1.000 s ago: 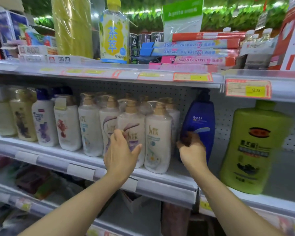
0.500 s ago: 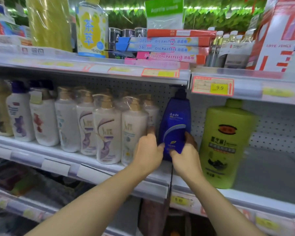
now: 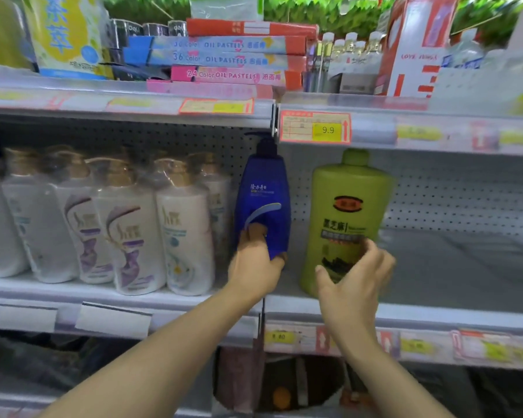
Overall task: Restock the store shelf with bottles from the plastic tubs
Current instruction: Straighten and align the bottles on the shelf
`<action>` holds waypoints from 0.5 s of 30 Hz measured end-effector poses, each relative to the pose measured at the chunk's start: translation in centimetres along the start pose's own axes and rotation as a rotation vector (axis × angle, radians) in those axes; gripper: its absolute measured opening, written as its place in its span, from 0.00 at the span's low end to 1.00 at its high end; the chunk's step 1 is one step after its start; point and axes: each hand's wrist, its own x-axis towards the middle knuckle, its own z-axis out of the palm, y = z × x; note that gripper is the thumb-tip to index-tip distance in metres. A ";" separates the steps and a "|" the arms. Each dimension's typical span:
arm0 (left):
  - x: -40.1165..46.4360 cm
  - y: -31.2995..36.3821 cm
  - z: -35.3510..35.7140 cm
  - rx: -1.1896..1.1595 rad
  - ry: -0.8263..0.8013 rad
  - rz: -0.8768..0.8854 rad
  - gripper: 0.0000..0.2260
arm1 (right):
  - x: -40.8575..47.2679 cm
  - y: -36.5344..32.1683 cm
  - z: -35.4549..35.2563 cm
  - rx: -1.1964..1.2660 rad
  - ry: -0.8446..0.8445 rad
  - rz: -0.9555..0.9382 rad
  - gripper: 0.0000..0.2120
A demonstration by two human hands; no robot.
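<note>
Blue pump bottle (image 3: pixel 264 203) upright on middle shelf (image 3: pixel 435 309), at 12 o'clock from frame centre, against the pegboard back. Left hand (image 3: pixel 255 268) wrapped round its lower body, fingers curled onto the front label, thumb side toward 3 o'clock; firm hold. Green bottle (image 3: pixel 346 212) upright just beside it at 3 o'clock, a narrow gap between the two. Right hand (image 3: pixel 352 277) in front of the green bottle's lower half, fingers spread wide and slightly bent; blurred, so contact with the bottle cannot be told. White pump bottles (image 3: pixel 127 227) in rows at 9 o'clock of the blue one, nearest of them just beside it. Price tag (image 3: pixel 314 128) marked 9.9 on the upper shelf edge at 12 o'clock of the green bottle. Oil pastel boxes (image 3: pixel 224 60) stacked on the upper shelf at 11 o'clock.
</note>
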 end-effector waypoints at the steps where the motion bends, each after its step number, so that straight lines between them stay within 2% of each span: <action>1: 0.1 0.5 0.4 -0.023 -0.054 0.032 0.22 | 0.4 0.4 0.0 -0.042 0.007 0.031 0.41; 4: -0.1 1.7 1.7 -0.115 -0.212 0.089 0.17 | 1.5 1.5 0.2 -0.082 -0.125 0.119 0.49; 8: -0.2 2.4 2.5 -0.173 -0.223 0.053 0.13 | 2.4 2.7 0.3 -0.050 -0.266 0.147 0.47; 11: 0.2 2.7 2.6 -0.171 -0.237 0.050 0.11 | 2.8 3.3 0.1 0.023 -0.268 0.125 0.48; 15: -0.1 3.7 3.5 -0.205 -0.279 0.069 0.13 | 3.9 4.2 -0.7 0.048 -0.244 0.152 0.48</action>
